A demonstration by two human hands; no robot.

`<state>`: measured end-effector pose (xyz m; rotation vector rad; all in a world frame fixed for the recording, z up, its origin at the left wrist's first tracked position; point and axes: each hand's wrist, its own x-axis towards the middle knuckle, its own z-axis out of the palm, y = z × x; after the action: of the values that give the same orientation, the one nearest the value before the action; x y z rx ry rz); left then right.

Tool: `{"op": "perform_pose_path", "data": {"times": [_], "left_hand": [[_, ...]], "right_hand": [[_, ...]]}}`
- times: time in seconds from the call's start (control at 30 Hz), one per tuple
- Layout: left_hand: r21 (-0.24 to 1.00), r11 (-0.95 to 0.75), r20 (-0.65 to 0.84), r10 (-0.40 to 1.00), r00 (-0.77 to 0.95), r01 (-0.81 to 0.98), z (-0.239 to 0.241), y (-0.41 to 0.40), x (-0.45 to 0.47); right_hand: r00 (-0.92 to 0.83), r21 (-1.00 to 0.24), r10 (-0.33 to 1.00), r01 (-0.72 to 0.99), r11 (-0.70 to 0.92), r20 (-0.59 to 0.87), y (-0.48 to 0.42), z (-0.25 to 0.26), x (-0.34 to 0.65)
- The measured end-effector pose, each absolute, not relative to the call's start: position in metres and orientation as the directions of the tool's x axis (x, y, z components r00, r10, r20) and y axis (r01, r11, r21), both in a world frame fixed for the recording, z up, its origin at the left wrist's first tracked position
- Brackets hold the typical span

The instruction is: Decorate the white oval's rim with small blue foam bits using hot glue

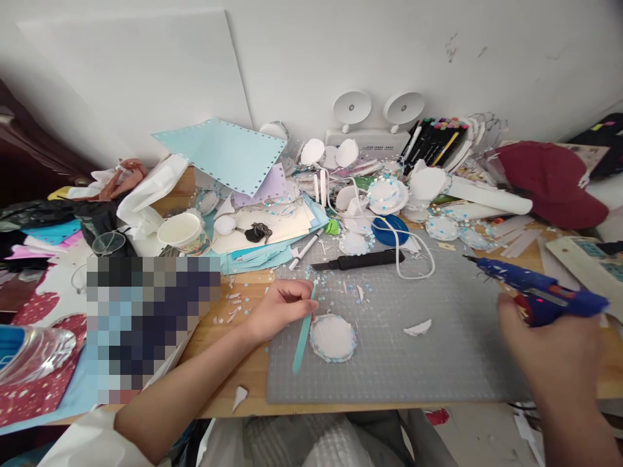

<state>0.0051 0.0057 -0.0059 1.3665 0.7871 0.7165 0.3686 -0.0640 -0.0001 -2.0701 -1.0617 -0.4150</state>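
Note:
My left hand [282, 307] rests on the grey cutting mat [438, 350], its fingers pinched on a thin teal paper strip [302, 339] that runs down toward the mat's near edge. Just right of the strip lies a white paper disc with a blue dotted rim [333, 337]. My right hand [549, 344], blurred by motion at the right, is wrapped round the handle of a blue hot glue gun [530, 285] whose nozzle points left over the mat.
A black utility knife [360, 261] and a white cable [413, 259] lie at the mat's far edge. Beyond them are piled paper sheets, a paper cup [182, 231], keys [257, 231], marker pens [435, 139] and a maroon cap [549, 178]. A white paper scrap [417, 328] lies mid-mat.

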Motion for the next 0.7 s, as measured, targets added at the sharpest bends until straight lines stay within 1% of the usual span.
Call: {"op": "perform_pose_path", "data": {"times": [0.07, 0.1, 0.13, 0.17, 0.23, 0.3, 0.37, 0.43, 0.5, 0.57, 0.7], "left_hand": [[0.997, 0.075, -0.069, 0.824, 0.563, 0.013, -0.006, 0.005, 0.005], [0.997, 0.071, -0.070, 0.824, 0.562, 0.021, -0.006, 0.005, 0.005], [0.997, 0.065, -0.071, 0.825, 0.561, 0.029, -0.005, 0.005, 0.005], [0.998, 0.059, -0.069, 0.826, 0.559, 0.036, -0.005, 0.005, 0.005], [0.998, 0.049, -0.064, 0.827, 0.559, 0.042, -0.004, 0.005, 0.006], [0.998, 0.038, -0.054, 0.828, 0.559, 0.041, -0.003, 0.005, 0.006], [0.999, 0.032, -0.049, 0.828, 0.559, 0.040, -0.002, 0.006, 0.007], [0.999, 0.034, -0.045, 0.828, 0.560, 0.031, -0.003, 0.006, 0.007], [0.999, 0.046, -0.051, 0.824, 0.564, 0.024, -0.003, 0.006, 0.008], [0.998, 0.059, -0.067, 0.816, 0.574, 0.033, -0.004, 0.006, 0.008], [0.996, 0.062, -0.084, 0.797, 0.599, 0.058, -0.004, 0.006, 0.009]], "right_hand": [[0.674, -0.485, 0.484, 0.738, -0.469, 0.558, -0.055, 0.012, 0.365], [0.699, -0.501, 0.475, 0.714, -0.489, 0.534, -0.050, 0.019, 0.360], [0.706, -0.522, 0.508, 0.708, -0.475, 0.494, -0.045, 0.026, 0.354], [0.702, -0.546, 0.531, 0.708, -0.447, 0.476, -0.039, 0.033, 0.345], [0.634, -0.585, 0.616, 0.744, -0.322, 0.467, -0.029, 0.042, 0.322], [0.508, -0.602, 0.694, 0.787, -0.134, 0.510, -0.019, 0.045, 0.296], [0.356, -0.603, 0.762, 0.796, 0.056, 0.541, -0.011, 0.039, 0.271], [0.241, -0.599, 0.803, 0.782, 0.172, 0.545, -0.006, 0.028, 0.253], [0.189, -0.591, 0.824, 0.780, 0.205, 0.534, -0.003, 0.014, 0.242], [0.162, -0.580, 0.845, 0.790, 0.198, 0.509, -0.004, 0.003, 0.237], [0.129, -0.565, 0.870, 0.802, 0.191, 0.476, -0.008, -0.005, 0.236]]}}
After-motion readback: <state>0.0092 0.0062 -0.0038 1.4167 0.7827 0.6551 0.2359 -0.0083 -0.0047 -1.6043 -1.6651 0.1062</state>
